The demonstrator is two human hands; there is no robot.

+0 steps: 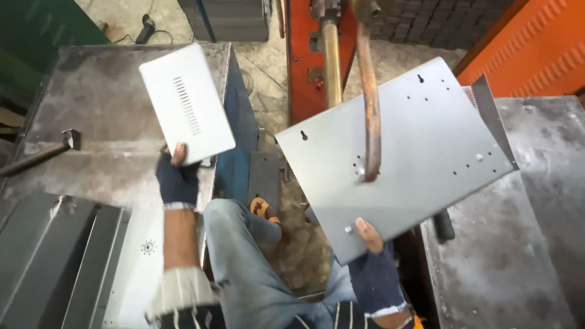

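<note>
Left hand: gloved, grip clenched on the lower edge of a small white slotted panel, raised above the left worktop.
Right hand: gloved, grip pinching a large grey sheet beneath a rusty welding arm.

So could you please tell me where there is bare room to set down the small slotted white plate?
Bare steel shows on the left grey table between the hammer and its far edge, and on the right grey table beyond the large grey panel. The stacked grey sheets near the left hand crowd that corner.
</note>
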